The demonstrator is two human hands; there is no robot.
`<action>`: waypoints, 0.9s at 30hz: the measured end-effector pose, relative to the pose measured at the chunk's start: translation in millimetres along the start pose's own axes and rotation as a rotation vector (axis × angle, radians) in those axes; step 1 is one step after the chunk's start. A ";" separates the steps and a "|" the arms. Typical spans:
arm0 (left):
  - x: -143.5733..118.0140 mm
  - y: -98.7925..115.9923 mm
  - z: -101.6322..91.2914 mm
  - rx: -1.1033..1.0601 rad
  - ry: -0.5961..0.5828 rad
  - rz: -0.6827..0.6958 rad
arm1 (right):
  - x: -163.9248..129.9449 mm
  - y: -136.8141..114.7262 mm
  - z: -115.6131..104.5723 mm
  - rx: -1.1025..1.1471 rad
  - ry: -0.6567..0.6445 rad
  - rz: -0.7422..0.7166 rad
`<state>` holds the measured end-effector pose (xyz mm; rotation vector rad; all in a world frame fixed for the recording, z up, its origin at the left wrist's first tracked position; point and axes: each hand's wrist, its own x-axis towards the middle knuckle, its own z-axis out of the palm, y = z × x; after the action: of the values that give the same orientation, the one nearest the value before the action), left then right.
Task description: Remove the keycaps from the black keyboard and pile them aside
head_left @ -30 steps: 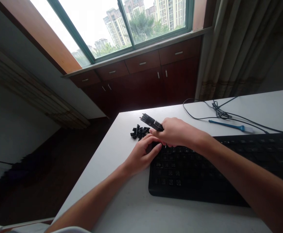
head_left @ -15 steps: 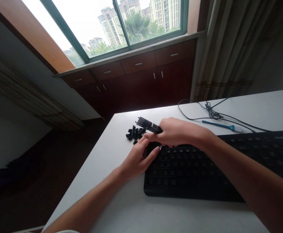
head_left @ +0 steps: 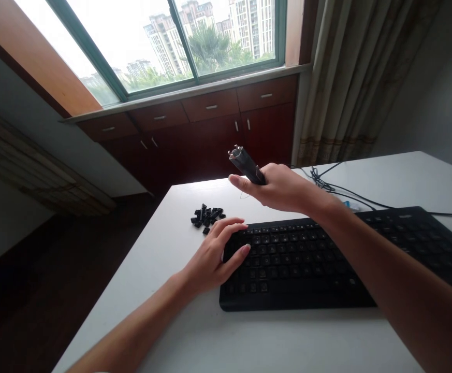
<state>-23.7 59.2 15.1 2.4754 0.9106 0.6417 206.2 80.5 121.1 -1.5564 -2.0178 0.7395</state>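
Observation:
My right hand is raised above the back edge of the black keyboard, closed around a black keycap puller. Metal prongs stick out of the puller's upper end, and a thin wire hangs below the hand. My left hand rests on the keyboard's left end, its fingers apart and nothing in them. Just beyond the left fingers lies a small pile of loose black keycaps. Several key spots at the keyboard's left side look bare of caps. My right forearm hides part of the keys.
The white table has its left edge beside my left arm. A black cable lies coiled behind the keyboard. A blue brush is mostly hidden behind my right arm. Past the table stand wooden cabinets under a window.
My right hand has lifted the keycap puller up and away from the keys at the keyboard's left corner. My left fingers have spread apart on the keyboard. The view has shifted slightly.

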 end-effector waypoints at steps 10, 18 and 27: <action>-2.9 9.8 -4.7 0.046 -0.017 0.236 | -25.2 17.4 15.5 0.057 0.202 0.010; -4.6 17.8 -5.1 0.001 -0.046 0.286 | -67.0 59.2 32.6 0.363 0.189 0.115; -6.6 10.6 6.4 -0.054 0.069 0.073 | -78.2 52.7 45.3 0.369 0.129 0.101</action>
<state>-19.5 45.9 13.8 2.4608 0.8204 0.7702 231.8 9.8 48.4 -1.4533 -1.6115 0.9621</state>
